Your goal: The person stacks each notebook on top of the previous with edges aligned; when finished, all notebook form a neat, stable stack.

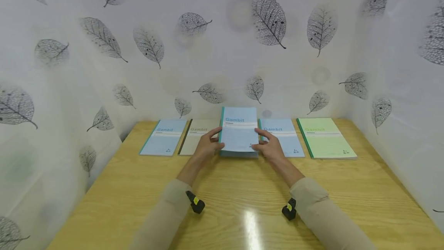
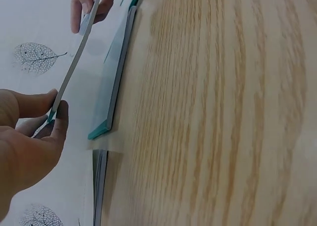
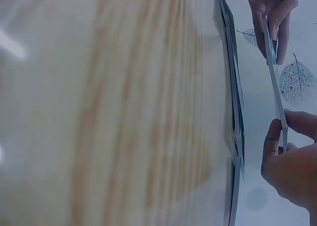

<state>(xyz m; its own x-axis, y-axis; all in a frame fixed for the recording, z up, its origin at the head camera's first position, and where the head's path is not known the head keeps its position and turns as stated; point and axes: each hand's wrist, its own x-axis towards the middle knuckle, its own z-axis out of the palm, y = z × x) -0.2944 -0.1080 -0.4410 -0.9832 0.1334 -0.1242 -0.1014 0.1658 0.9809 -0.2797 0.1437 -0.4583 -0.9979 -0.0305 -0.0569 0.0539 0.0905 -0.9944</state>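
Evidently, the book (image 1: 239,130) is being held in the air, above a lower book (image 1: 239,154) at the middle of a row on the table (image 1: 239,192); a gap is being shown between the two in the wrist views. Its coloured spine (image 1: 222,117) is being pinched by the left hand (image 1: 207,146), thumb on one face and fingers on the other; the opposite edge (image 1: 255,119) is being pinched likewise by the right hand (image 1: 269,146). Between these grips the book is being bowed a little (a faint curve is being caught in the left wrist view); so it is being judged thin, light and bendy rather than stiff. Its cover (image 1: 239,140) is being taken for smooth card, perhaps slightly slippery under dry fingers; nothing fragile is being suspected, though a corner could be creased by a hard squeeze. For a hold, the spine is being rated the firmest place, since the pages are presumably being bound there; across from it, cover and pages are best being gripped together, or the leaves could be fanned apart. A beige book (image 1: 189,142) and a blue book (image 1: 288,138) are being seen flat, one on either side.
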